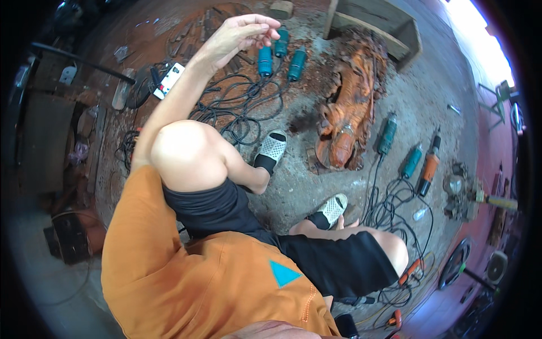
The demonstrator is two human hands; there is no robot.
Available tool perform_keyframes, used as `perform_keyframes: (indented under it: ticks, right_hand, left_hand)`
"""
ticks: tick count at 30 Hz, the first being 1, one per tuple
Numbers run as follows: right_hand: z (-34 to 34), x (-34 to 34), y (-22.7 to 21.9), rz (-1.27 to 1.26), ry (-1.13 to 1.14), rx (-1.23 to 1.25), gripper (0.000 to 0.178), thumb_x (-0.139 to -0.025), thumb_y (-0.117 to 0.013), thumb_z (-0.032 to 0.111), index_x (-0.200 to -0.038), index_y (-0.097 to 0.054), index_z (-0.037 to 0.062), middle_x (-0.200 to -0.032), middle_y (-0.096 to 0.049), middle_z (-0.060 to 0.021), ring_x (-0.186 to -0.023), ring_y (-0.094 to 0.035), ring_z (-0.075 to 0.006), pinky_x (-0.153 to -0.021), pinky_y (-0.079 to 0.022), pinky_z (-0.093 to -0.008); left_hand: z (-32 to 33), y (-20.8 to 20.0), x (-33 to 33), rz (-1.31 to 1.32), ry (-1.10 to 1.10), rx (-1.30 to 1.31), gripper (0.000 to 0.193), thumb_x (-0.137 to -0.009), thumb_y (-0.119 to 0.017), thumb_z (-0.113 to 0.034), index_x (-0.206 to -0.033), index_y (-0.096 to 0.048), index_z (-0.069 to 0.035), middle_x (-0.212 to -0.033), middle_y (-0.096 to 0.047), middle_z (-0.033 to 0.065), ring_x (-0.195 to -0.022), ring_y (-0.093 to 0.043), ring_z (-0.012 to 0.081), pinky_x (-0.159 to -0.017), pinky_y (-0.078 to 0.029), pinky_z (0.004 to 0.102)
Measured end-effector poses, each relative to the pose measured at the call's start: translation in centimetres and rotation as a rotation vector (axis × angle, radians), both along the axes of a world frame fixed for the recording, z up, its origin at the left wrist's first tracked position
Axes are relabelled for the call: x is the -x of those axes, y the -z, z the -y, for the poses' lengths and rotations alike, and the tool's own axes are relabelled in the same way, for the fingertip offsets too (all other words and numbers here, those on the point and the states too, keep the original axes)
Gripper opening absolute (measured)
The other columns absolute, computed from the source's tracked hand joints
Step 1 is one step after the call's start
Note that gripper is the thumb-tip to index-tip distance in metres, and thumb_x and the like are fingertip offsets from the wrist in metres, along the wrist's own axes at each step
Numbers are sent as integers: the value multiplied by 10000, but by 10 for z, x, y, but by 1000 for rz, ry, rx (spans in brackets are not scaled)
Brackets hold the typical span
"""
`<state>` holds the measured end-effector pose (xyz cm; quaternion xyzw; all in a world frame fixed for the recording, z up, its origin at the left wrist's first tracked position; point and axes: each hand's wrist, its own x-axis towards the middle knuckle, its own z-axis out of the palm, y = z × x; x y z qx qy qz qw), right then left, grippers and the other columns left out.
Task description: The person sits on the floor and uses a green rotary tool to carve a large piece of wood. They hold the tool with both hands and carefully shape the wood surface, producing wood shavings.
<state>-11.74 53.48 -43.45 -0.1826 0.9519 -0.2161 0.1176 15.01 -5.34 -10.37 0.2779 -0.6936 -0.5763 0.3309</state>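
Note:
My left hand (248,35) is raised past my left knee, fingers loosely bent, with nothing visible in it. Close to its fingertips are three teal handheld grinders (296,63), their black cables coiled on the floor. Only a few fingers of my right hand (346,224) show beside my right slipper (333,207). They look apart, and my right leg hides the rest. In front of me lies a long reddish-brown wood carving (350,101), with a rounded carved form at its near end and rough bark-like edges.
Two more teal grinders (388,134) and an orange-and-black grinder (430,168) lie right of the carving. A wooden box frame (377,28) stands at its far end. At left is a white power strip (169,81). Tangled cables (395,209) cover floor near my right knee.

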Motion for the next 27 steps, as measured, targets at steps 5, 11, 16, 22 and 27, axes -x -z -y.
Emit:
perform_keyframes:
  ticks: [5, 11, 16, 22, 27]
  right_hand:
    - [45, 26, 0, -60, -76, -8, 595, -965, -601, 383, -1414, -484, 10, -1351, -559, -201, -1297, -493, -274, -1097, -380, -381]
    - [91, 41, 0, -93, -148, 6, 618, -950, -629, 366, -1417, -467, -5, -1361, -546, -214, -1308, -484, -306, -1103, -377, -402]
    - [89, 51, -2, -117, -150, -2, 639, -937, -653, 351, -1420, -453, -17, -1370, -535, -225, -1318, -477, -332, -1107, -375, -419]
    - [86, 51, 3, -97, -144, 8, 667, -922, -681, 334, -1424, -437, -32, -1381, -522, -238, -1329, -468, -363, -1112, -372, -440]
    - [80, 48, -1, -37, -136, 11, 692, -909, -704, 319, -1426, -423, -45, -1390, -510, -248, -1338, -461, -389, -1117, -370, -458]
  left_hand:
    - [-21, 102, -54, -18, -235, -341, 235, -1003, -584, -135, -1193, -662, -20, -987, -724, 64, -840, -670, 110, -759, -549, 253]
    - [-108, 243, -72, 318, -55, -661, 200, -1000, -573, -145, -1138, -674, -41, -929, -722, 30, -736, -646, 96, -630, -502, 252]
    - [-90, 260, -23, 426, -9, -635, 198, -974, -563, -111, -1111, -682, -33, -925, -722, 43, -757, -635, 104, -649, -490, 265]
    - [-6, 226, 0, 641, 141, -340, 312, -852, -520, 21, -1133, -655, 11, -949, -714, 103, -779, -657, 156, -680, -539, 311]
    - [66, 215, 31, 941, 117, -102, 341, -880, -559, -42, -1206, -655, -5, -1036, -711, 154, -916, -685, 268, -797, -550, 394]
